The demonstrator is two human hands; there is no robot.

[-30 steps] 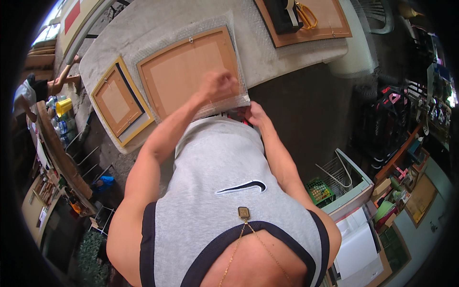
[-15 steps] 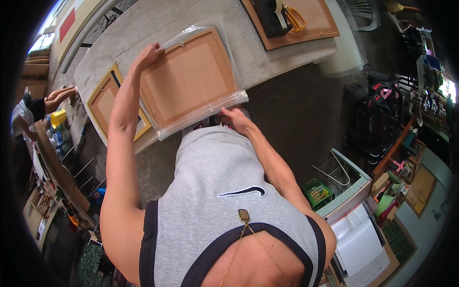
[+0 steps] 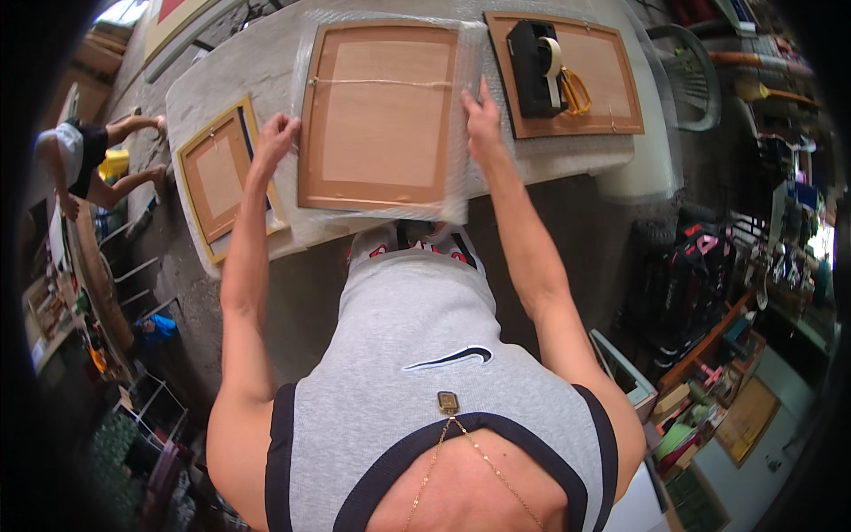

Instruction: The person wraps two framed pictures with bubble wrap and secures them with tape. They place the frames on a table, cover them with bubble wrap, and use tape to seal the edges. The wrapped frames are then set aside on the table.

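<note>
A picture frame (image 3: 379, 115) lies face down in front of me on clear bubble wrap (image 3: 455, 191), its brown back and hanging wire showing. The wrap reaches past the frame's edges. At the frame's left side, my left hand (image 3: 279, 137) is closed, pinching the wrap's edge. My right hand (image 3: 484, 120) grips the wrap along the right side, thumb and fingers upright; part of its grip is hidden.
A smaller gold-edged frame (image 3: 217, 177) lies at the table's left. On the right, another frame back (image 3: 612, 84) carries a black tape dispenser (image 3: 534, 75) and yellow-handled scissors (image 3: 576, 93). A green chair (image 3: 705, 84) stands beyond the table (image 3: 514, 168). Another person (image 3: 80, 155) is at far left.
The frame and wrap have turned from a tilt to nearly straight and shifted slightly right. My left hand has come down along the left side; my right hand has gone from the near edge to the right side.
</note>
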